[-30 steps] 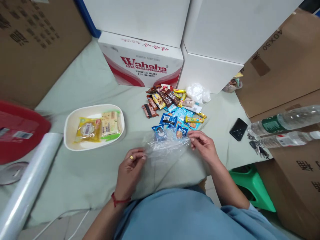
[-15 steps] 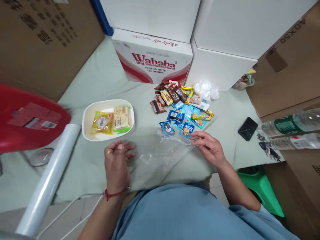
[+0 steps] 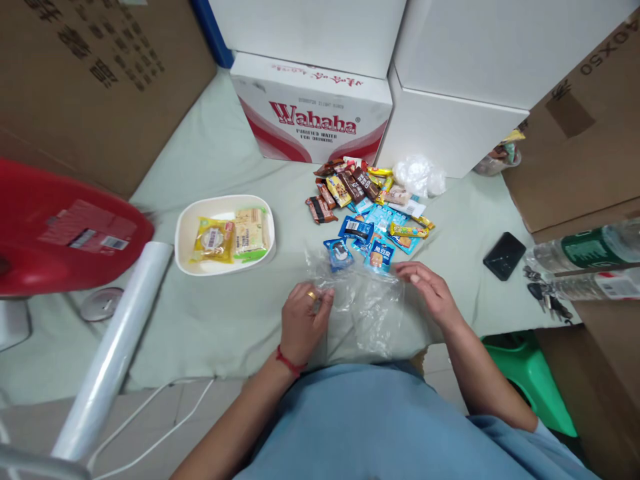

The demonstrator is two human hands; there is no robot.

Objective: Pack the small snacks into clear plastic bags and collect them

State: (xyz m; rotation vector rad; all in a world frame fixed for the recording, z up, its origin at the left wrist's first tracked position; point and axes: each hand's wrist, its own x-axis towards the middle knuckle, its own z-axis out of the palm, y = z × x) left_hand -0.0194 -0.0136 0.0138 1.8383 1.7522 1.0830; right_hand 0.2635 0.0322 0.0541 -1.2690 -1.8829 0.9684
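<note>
A clear plastic bag (image 3: pixel 370 307) lies crumpled at the near side of the table, between both hands. My left hand (image 3: pixel 305 320), with a ring and a red cord bracelet, is closed on the bag's left side. My right hand (image 3: pixel 430 293) pinches the bag's upper right edge between thumb and fingers. Just beyond the bag lies a pile of wrapped snacks: blue packets (image 3: pixel 380 257), a yellow stick pack (image 3: pixel 409 231) and brown bars (image 3: pixel 353 187). To the left, a white tray (image 3: pixel 225 268) holds a yellow-wrapped cake (image 3: pixel 214 240) and a cracker pack (image 3: pixel 251 233).
A Wahaha carton (image 3: pixel 315 120) and white boxes (image 3: pixel 460 133) stand behind the snacks, beside a wad of clear plastic (image 3: pixel 420 176). At right are a phone (image 3: pixel 504 256), keys (image 3: pixel 545 297) and bottles (image 3: pixel 590 251). A film roll (image 3: pixel 117 347) and red object (image 3: pixel 70 230) stand left.
My left hand has moved right, from below the tray to the bag, and closed on it. The bag has shifted and bunched up between my hands. The view has shifted slightly.
</note>
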